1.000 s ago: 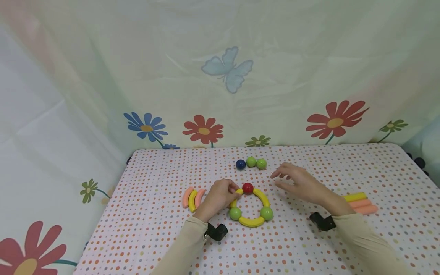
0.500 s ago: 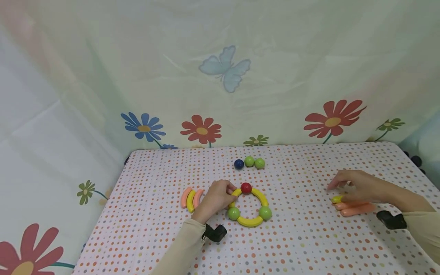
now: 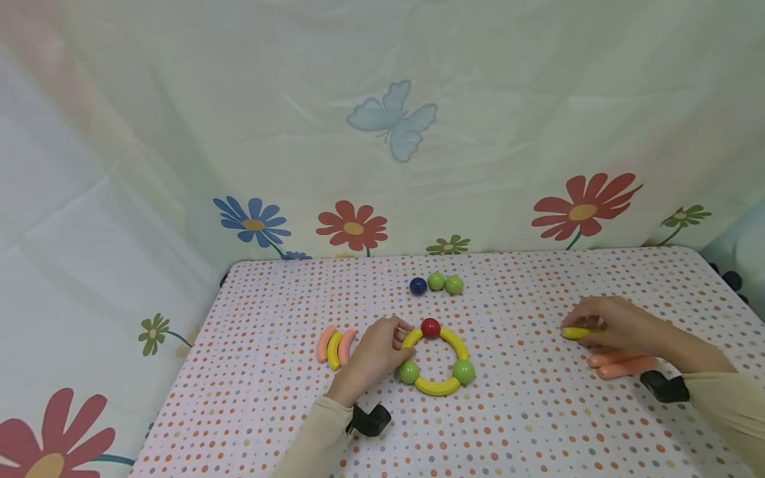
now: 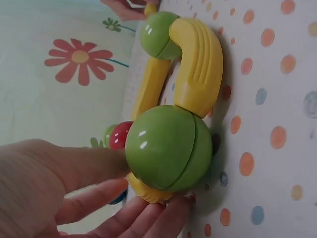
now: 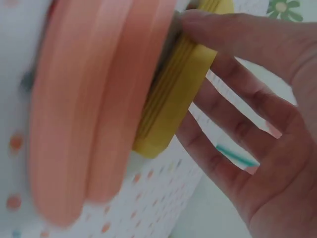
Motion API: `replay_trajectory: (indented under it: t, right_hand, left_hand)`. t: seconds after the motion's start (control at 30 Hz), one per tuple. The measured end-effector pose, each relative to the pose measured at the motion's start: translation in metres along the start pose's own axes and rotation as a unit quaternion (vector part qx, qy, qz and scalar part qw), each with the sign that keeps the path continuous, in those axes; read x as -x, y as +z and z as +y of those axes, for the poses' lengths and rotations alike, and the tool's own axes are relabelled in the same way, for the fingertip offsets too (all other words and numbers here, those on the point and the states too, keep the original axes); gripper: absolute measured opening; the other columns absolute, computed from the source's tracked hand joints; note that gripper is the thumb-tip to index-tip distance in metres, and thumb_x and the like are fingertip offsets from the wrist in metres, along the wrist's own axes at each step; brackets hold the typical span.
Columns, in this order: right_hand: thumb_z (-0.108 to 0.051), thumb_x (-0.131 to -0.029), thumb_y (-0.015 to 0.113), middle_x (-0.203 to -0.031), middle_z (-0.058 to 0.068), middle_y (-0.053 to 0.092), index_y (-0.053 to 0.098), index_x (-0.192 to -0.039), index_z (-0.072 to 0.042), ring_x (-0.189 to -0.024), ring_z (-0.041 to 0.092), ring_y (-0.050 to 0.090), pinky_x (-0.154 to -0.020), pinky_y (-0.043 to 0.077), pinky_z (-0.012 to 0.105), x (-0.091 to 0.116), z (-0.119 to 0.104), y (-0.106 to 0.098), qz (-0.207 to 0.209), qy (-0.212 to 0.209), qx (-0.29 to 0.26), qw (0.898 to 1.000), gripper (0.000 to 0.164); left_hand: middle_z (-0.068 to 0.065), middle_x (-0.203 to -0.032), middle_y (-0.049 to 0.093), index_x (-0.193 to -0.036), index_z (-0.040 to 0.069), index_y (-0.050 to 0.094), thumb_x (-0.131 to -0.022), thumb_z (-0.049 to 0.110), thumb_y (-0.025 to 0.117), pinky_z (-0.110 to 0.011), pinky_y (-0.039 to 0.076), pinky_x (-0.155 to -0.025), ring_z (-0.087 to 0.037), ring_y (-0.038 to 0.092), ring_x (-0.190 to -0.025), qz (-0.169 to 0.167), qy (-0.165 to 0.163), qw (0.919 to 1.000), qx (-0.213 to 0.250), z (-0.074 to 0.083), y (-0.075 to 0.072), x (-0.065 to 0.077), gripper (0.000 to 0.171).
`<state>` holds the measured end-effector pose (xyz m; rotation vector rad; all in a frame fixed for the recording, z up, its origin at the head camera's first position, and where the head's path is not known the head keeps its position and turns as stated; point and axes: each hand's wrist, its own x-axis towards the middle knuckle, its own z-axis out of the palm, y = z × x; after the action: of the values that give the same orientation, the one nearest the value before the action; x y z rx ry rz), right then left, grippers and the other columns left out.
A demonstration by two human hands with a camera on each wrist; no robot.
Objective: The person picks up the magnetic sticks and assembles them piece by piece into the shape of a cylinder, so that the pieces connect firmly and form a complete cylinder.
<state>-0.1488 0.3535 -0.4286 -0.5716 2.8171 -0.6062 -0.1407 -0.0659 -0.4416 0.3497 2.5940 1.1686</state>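
Observation:
A ring of yellow curved pieces (image 3: 437, 386) lies on the table, joined by a red ball (image 3: 430, 327) and two green balls (image 3: 463, 371). My left hand (image 3: 378, 348) pinches its left yellow piece (image 3: 411, 338); in the left wrist view the thumb reaches the near green ball (image 4: 166, 148) and the fingers lie behind the ring. Further right, my right hand (image 3: 624, 325) holds a yellow rod (image 3: 575, 332) between thumb and fingers. Beside that rod, two pink rods (image 5: 64, 124) lie together, partly under the hand in the head view.
Behind the ring sit a dark blue ball (image 3: 418, 286) and two green balls (image 3: 454, 285). Left of my left hand are two pink arcs (image 3: 325, 343) with a yellow arc (image 3: 334, 350) between them. A floral curtain (image 3: 478, 133) hangs at the table's back edge.
My right hand has gone from near the ring to the rods on the right and taken hold of the yellow one, shifting it slightly left. My left thumb has slid nearer the green ball.

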Motion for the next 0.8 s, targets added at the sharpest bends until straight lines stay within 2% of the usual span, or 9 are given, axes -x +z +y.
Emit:
replay_trajectory:
  t: [0.13, 0.33, 0.43, 0.57, 0.8]
  right_hand:
    - [-0.003, -0.08, 0.089, -0.096, -0.008, 0.067, 0.077, -0.107, -0.006, -0.083, 0.006, 0.061, -0.069, 0.057, 0.025, -0.012, -0.026, 0.005, 0.021, -0.049, -0.025, 0.998, 0.029]
    - [-0.005, -0.083, 0.088, -0.101, -0.005, 0.069, 0.075, -0.113, -0.005, -0.086, 0.009, 0.062, -0.072, 0.059, 0.028, -0.039, -0.087, 0.014, 0.063, -0.103, -0.104, 0.987, 0.032]
    - [-0.003, -0.084, 0.087, -0.102, -0.003, 0.069, 0.074, -0.113, -0.005, -0.088, 0.011, 0.063, -0.075, 0.06, 0.028, -0.053, -0.112, 0.024, 0.096, -0.13, -0.16, 0.974, 0.033]
    - [-0.001, -0.087, 0.084, -0.106, 0.004, 0.07, 0.072, -0.114, -0.002, -0.093, 0.015, 0.066, -0.08, 0.06, 0.029, -0.072, -0.136, 0.038, 0.12, -0.15, -0.242, 0.951, 0.03]
    - [0.003, -0.094, 0.075, -0.117, 0.018, 0.068, 0.065, -0.122, 0.006, -0.105, 0.024, 0.068, -0.09, 0.058, 0.025, -0.097, -0.155, 0.055, 0.128, -0.118, -0.354, 0.919, 0.031]
  left_hand:
    - [-0.004, -0.106, 0.059, -0.126, 0.006, 0.07, -0.09, 0.018, 0.085, -0.026, 0.051, -0.079, -0.017, 0.058, -0.096, -0.013, 0.021, 0.9997, 0.008, -0.004, -0.003, 0.01, 0.042]
    - [0.001, -0.117, 0.061, -0.129, 0.009, 0.072, -0.079, 0.026, 0.095, -0.029, 0.05, -0.088, -0.017, 0.058, -0.106, -0.042, 0.032, 0.9984, 0.022, -0.012, -0.007, 0.014, 0.057]
    - [0.002, -0.117, 0.063, -0.128, 0.009, 0.074, -0.077, 0.025, 0.096, -0.029, 0.048, -0.088, -0.017, 0.056, -0.105, -0.052, 0.038, 0.9978, 0.016, -0.014, -0.007, 0.012, 0.059]
    - [0.003, -0.119, 0.062, -0.129, 0.011, 0.074, -0.077, 0.026, 0.096, -0.029, 0.048, -0.089, -0.016, 0.055, -0.105, -0.059, 0.041, 0.9974, 0.009, -0.015, -0.006, 0.01, 0.059]
    - [0.002, -0.121, 0.061, -0.129, 0.012, 0.073, -0.077, 0.026, 0.096, -0.031, 0.049, -0.09, -0.016, 0.056, -0.106, -0.062, 0.034, 0.9975, 0.006, -0.015, -0.007, 0.008, 0.059]
